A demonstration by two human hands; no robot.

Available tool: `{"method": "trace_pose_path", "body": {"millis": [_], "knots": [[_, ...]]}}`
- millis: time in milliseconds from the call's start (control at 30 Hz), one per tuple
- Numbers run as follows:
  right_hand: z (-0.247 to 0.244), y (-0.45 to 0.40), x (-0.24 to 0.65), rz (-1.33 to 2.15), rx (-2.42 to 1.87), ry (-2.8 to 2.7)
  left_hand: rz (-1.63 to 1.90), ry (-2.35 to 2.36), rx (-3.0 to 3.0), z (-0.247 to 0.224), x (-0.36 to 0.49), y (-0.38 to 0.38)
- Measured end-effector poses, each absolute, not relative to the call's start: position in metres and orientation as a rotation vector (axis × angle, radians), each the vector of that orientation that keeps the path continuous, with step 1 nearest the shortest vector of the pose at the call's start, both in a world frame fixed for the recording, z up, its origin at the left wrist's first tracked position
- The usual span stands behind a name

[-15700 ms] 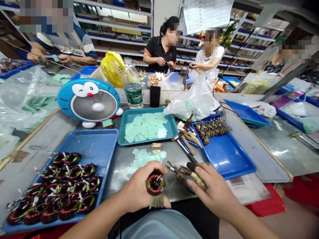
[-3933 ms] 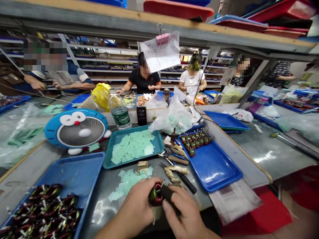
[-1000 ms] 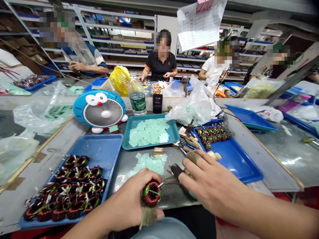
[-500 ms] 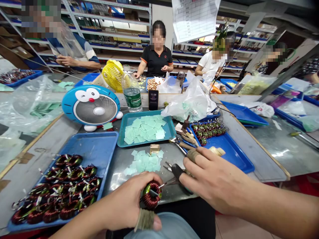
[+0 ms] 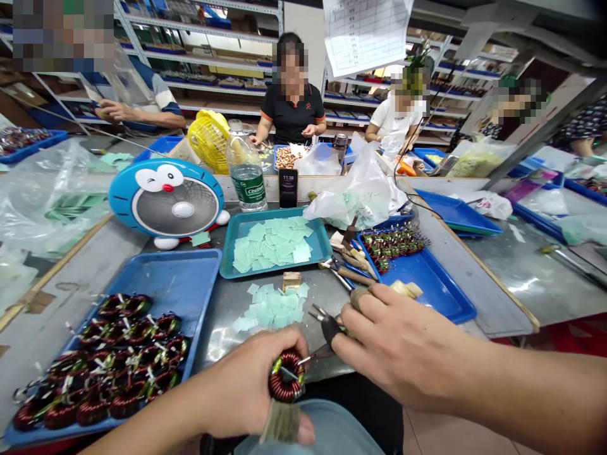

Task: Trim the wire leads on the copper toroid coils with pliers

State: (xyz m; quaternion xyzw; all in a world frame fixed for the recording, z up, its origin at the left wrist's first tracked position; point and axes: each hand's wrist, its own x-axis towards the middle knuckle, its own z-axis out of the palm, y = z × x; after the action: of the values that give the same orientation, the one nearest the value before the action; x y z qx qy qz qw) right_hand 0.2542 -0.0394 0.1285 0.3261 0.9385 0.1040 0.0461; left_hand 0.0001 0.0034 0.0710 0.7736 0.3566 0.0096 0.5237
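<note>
My left hand is closed round a toroidal coil wound with copper-red wire. A thin pale-green piece stands across the coil's centre hole. Cloth tape wraps the left thumb. To its right, my right hand is closed, with tape on one finger and a black cover on another. From its fingers a slim metal tool points at the coil's right side, at or close to a wire end; the grip is mostly hidden. Just beyond lie green insulating sheets and a small wooden block.
A blue tray of finished-looking coils stands left. A teal tray holds green sheets. Right are hand tools and another blue tray with small coils. A cartoon fan, bottle and phone line the back; people sit beyond.
The whole view has shifted slightly, moving most things a little left. My right hand has tilted a little, and its tool still points at the coil, which stays in my left hand.
</note>
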Motion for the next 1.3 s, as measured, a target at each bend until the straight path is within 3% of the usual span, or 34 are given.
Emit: {"method": "trace_pose_path", "body": {"millis": [333, 667, 1000, 1300], "knots": [[0.096, -0.067, 0.243, 0.339, 1.476, 2.737, 0.544, 1.134, 1.757, 0.043, 0.007, -0.005], [0.051, -0.091, 0.241, 0.156, 1.91, 2.926, 0.724, 0.993, 1.473, 0.04, 0.006, -0.023], [0.094, -0.085, 0.267, -0.442, 1.867, 2.799, 0.645, 0.951, 1.712, 0.041, -0.009, -0.019], [0.095, -0.078, 0.26, 0.0, 1.433, 2.837, 0.541, 0.845, 2.041, 0.049, -0.011, -0.009]]}}
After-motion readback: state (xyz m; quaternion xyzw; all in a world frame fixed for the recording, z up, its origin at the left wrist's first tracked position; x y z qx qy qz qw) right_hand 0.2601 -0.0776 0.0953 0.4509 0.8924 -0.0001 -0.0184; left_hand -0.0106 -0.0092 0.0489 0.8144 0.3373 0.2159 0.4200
